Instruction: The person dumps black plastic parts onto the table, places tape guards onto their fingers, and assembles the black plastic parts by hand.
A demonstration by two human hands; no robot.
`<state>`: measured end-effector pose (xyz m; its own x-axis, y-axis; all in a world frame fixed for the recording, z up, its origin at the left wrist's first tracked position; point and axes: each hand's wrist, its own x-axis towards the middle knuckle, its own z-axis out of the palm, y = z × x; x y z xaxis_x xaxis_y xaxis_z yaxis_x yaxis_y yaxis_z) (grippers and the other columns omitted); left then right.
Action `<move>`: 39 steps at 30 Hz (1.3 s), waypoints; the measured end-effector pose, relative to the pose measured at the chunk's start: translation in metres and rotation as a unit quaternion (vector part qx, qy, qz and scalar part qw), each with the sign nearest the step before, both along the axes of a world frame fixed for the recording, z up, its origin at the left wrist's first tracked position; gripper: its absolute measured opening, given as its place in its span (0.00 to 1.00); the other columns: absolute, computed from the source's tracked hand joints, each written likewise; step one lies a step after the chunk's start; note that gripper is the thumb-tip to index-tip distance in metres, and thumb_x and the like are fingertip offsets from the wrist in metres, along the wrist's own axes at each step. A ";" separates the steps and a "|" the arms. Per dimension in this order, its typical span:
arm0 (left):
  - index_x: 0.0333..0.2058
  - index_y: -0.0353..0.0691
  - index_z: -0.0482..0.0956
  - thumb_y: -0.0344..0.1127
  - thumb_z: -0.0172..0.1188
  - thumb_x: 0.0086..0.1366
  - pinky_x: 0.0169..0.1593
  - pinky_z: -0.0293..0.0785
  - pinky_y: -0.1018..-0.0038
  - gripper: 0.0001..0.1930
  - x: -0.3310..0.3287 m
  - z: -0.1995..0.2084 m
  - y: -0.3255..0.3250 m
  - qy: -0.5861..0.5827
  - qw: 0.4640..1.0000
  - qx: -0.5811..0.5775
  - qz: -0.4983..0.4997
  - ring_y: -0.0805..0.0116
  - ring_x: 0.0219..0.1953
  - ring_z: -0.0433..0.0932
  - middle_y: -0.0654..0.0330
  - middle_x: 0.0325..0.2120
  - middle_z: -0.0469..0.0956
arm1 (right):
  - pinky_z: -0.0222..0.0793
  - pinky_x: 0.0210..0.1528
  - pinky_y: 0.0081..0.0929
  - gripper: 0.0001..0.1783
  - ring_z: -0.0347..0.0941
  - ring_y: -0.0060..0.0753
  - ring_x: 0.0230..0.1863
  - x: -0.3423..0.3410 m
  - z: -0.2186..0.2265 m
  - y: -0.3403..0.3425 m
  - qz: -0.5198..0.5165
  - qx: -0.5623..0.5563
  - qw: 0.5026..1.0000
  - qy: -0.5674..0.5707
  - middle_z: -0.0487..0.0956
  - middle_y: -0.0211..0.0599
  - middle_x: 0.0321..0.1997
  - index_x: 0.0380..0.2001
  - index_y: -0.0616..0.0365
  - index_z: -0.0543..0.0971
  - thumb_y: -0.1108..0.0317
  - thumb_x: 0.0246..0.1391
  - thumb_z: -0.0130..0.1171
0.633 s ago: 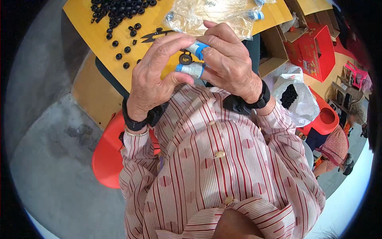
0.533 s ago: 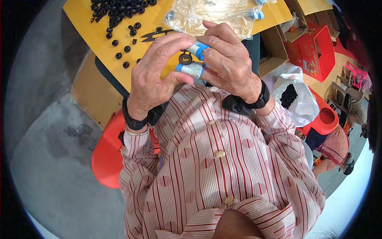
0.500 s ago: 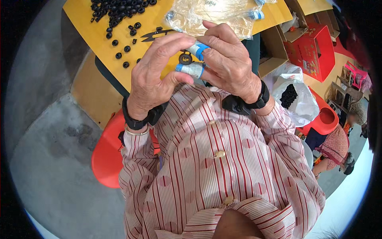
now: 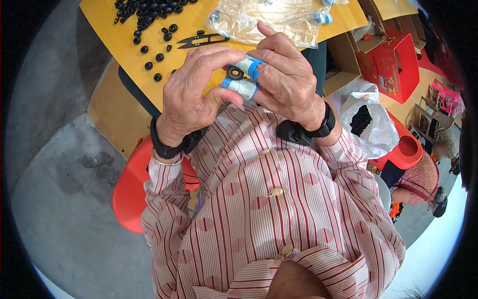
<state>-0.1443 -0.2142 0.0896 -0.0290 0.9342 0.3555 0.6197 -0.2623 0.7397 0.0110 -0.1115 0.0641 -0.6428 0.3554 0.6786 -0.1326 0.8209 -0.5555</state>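
Table (image 4: 112, 32): yellow, is carrying the small stock.
Clear bag (image 4: 269, 27): is lying crumpled on the table.
White bag (image 4: 384, 132): is standing open at the right, holding black bits (image 4: 361, 120).
Left hand (image 4: 188, 94): half open, is curving thumb and forefinger around the taped fingertips opposite; whether it is touching the ring, cannot tell.
Right hand (image 4: 289, 77): partly closed, is apparently pinching the ring between two taped fingers (image 4: 240, 88).
Heap (image 4: 149, 12): black pieces, is sitting at the table's far left, several strays lying nearer.
Snips (image 4: 204, 41): are lying beyond the left hand, near the clear bag.
Ring (image 4: 230, 74): black, is showing between the taped fingers.
Risks, as judged: the tape may be dulling touch, letting the ring slip; a dropped ring could be rolling off or mixing with strays; a careless reach could be meeting the snips' points.
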 end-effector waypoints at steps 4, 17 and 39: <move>0.44 0.37 0.74 0.50 0.64 0.49 0.47 0.72 0.70 0.28 -0.001 -0.002 0.003 0.034 0.999 0.025 0.002 0.59 0.43 0.77 0.57 0.40 0.78 | 0.65 0.58 0.48 0.19 0.72 0.41 0.30 0.001 0.003 0.006 0.006 -0.001 1.000 -0.015 0.73 0.36 0.23 0.24 0.62 0.76 0.61 0.35 0.72; 0.44 0.39 0.75 0.55 0.61 0.50 0.49 0.65 0.67 0.28 -0.003 -0.007 0.003 0.099 0.993 0.066 0.019 0.59 0.42 0.75 0.60 0.40 0.78 | 0.69 0.52 0.41 0.18 0.74 0.46 0.39 0.002 -0.006 0.008 0.035 -0.017 0.999 -0.030 0.79 0.40 0.34 0.25 0.62 0.75 0.61 0.36 0.71; 0.49 0.35 0.74 0.33 0.61 0.58 0.44 0.71 0.72 0.20 -0.008 -0.019 -0.012 -0.009 0.979 -0.196 0.050 0.65 0.37 0.75 0.55 0.45 0.73 | 0.70 0.34 0.26 0.22 0.70 0.31 0.31 0.113 -0.027 0.055 -0.231 -0.163 0.948 -0.149 0.77 0.33 0.29 0.43 0.57 0.79 0.64 0.43 0.69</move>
